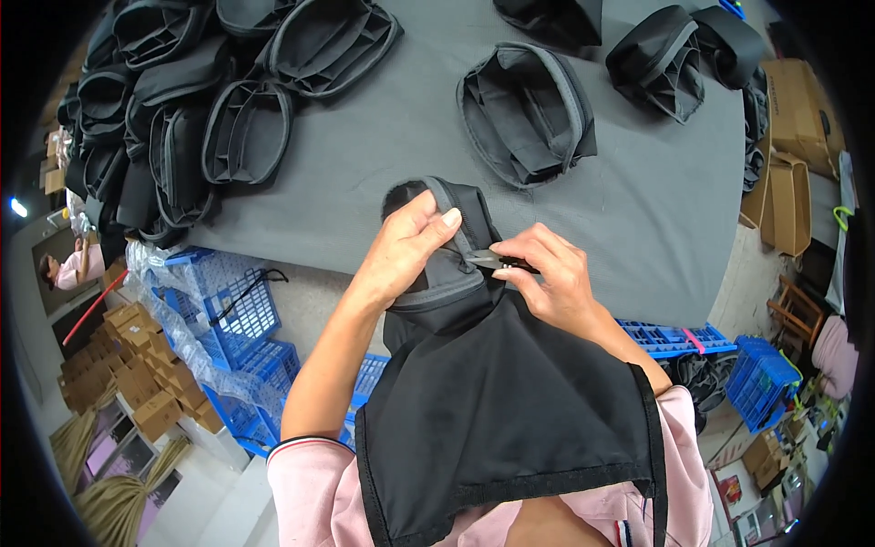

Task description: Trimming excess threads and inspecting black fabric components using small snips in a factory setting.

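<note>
A black fabric bag [497,401] with a grey zipper band hangs from my hands down over my lap. My left hand [408,246] grips its top edge, thumb pressed on the grey zipper strip [448,273]. My right hand [550,273] pinches a small metal thread snip [488,261] against the zipper next to my left thumb. The bag's far end rests on the grey table [365,182].
A finished open black bag [527,114] lies on the table ahead, with others at the back right [670,59]. A pile of black bags [196,100] covers the left of the table. Blue plastic crates [232,314] stand below left, cardboard boxes [797,109] at right.
</note>
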`<state>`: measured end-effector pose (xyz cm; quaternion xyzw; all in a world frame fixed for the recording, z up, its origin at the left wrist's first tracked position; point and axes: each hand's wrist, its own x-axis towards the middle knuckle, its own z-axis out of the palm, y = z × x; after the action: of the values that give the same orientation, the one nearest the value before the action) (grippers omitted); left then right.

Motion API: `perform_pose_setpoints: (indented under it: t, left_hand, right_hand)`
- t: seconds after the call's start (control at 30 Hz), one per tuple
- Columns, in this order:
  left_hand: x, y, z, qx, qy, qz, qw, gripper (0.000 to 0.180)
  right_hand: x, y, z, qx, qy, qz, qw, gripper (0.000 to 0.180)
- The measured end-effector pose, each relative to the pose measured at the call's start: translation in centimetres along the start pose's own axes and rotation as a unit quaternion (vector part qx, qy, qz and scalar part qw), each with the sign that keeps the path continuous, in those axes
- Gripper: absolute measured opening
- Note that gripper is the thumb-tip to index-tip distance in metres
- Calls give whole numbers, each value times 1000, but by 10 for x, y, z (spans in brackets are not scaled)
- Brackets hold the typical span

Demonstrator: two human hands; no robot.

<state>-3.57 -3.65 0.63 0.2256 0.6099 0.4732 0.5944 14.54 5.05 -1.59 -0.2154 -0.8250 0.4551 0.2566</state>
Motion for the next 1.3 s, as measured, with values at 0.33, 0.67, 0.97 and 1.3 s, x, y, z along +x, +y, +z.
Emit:
perform_pose_setpoints:
  t: [0.33,0.67,0.97,1.3]
  left_hand:
    - [0,20,-23,-143,10,-33,989,23]
    - [1,24,-24,-157,19,-42,987,24]
    - [11,114,-72,-33,119,163,979,14]
    - [75,254,-171,-34,285,292,912,65]
  right_hand:
    - [13,-29,-25,130,69,93,985,20]
    - [34,-43,-31,-76,-70,-66,992,23]
    - [25,-18,-36,174,16,192,966,24]
    - [9,2,-30,197,77,265,941,25]
